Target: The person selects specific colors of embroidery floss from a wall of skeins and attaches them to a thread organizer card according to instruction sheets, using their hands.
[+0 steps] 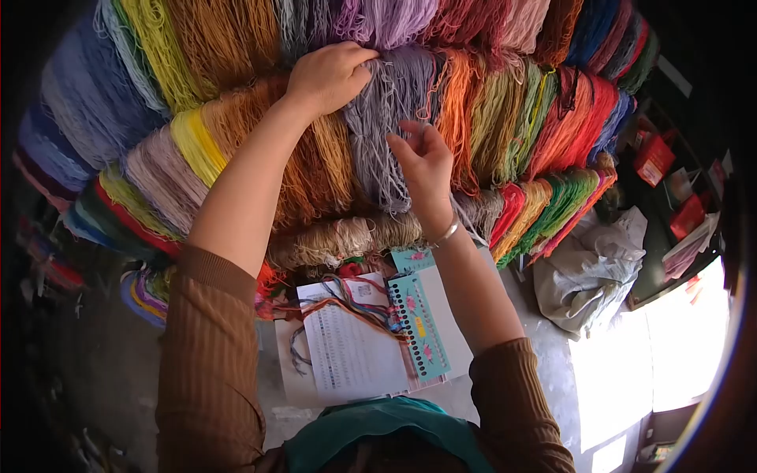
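Observation:
My left hand (330, 77) is closed at the top of a grey-purple skein of thread (381, 130), its thumb and fingers pressed into the strands. In front of the same skein, my right hand (426, 164) is raised with curled fingers, thumb and forefinger a little apart. A pale grey strand (471, 224) trails from beside its palm, past the wrist with a silver bangle (446, 232). Part of the right fingers is hidden behind the hand. To the right hang orange skeins (457, 110); brown-gold skeins (327, 162) hang to the left.
Skeins in many colours hang in tiers over horizontal rolls (339, 240). Below lie a printed sheet (351, 355) with coloured thread lengths across it and a turquoise punched card (422, 335). A grey plastic bag (591, 272) stands at the right, near red packets (654, 158).

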Motion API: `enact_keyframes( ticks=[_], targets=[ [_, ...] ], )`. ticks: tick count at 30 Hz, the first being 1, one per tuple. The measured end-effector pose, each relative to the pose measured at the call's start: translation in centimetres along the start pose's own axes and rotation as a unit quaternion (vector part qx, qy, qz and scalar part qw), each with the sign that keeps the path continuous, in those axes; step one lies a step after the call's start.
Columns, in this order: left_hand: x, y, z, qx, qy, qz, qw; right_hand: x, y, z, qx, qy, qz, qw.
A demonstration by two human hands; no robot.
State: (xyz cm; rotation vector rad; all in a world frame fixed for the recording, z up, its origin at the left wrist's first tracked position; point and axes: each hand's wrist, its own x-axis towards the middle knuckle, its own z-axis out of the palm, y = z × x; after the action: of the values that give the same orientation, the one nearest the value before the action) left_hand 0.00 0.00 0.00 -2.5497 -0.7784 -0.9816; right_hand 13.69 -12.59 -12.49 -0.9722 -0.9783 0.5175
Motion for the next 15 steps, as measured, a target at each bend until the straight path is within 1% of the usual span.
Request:
enact_keyframes(
  ticks=[2, 3, 5, 7, 9, 11, 13, 14, 15],
  targets=[
    [-0.2, 0.5, -0.2, -0.006, 0.026, 0.017, 1.000, 1.2, 0.1, 1.8, -0.022, 0.025, -0.044, 0.998],
    [0.0, 0.0, 0.2, -0.007, 0.032, 0.016, 0.999, 2.4, 0.7, 2.7, -0.022, 0.022, -0.045, 0.998],
    [0.0, 0.0, 0.2, -0.002, 0.030, 0.020, 0.999, 3.2, 1.6, 3.6, -0.098, 0.084, -0.083, 0.988],
    [0.0, 0.0, 0.1, 0.002, 0.029, 0.023, 0.999, 3.5, 1.9, 3.9, -0.115, 0.098, -0.091, 0.984],
    [0.0, 0.1, 0.1, 0.004, 0.026, 0.024, 0.999, 3.7, 2.2, 3.7, -0.085, 0.106, -0.063, 0.989],
    [0.0, 0.1, 0.0, 0.004, 0.028, 0.025, 0.999, 3.8, 2.7, 3.5, -0.062, 0.106, -0.066, 0.990],
    [0.0, 0.3, 0.0, 0.002, 0.027, 0.026, 0.999, 3.2, 1.9, 3.1, 0.029, 0.061, -0.054, 0.996],
    [0.0, 0.3, 0.0, 0.004, 0.024, 0.022, 0.999, 2.7, 1.6, 2.8, 0.028, 0.061, -0.054, 0.996],
    [-0.1, 0.3, 0.0, 0.006, 0.020, 0.017, 1.000, 2.0, 0.6, 2.4, 0.105, 0.037, 0.002, 0.994]
  ],
)
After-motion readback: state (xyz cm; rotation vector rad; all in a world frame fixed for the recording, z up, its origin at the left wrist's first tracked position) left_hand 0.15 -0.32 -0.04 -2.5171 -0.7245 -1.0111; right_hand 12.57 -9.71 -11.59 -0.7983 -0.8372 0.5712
